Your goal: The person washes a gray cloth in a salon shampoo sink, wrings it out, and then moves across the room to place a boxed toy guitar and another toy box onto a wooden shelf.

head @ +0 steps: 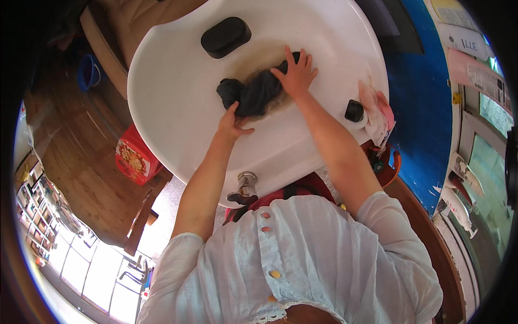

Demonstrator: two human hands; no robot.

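A twisted, wet-looking dark cloth lies in shallow brownish water on the bottom of a white basin shaped like a salon shampoo bowl. My left hand is at the near edge of the cloth, its fingers apart and one fingertip against the fabric. Over the cloth's right end, my right hand is spread wide; dark fabric shows between the fingers. Whether the right palm presses on it is hidden. Beyond the cloth rests a black oval block.
On the right rim stand a black-capped bottle and a crumpled pink cloth. A metal tap fitting is at the near rim. Left are a wooden table, a red box and a blue bucket. Bottles line the right.
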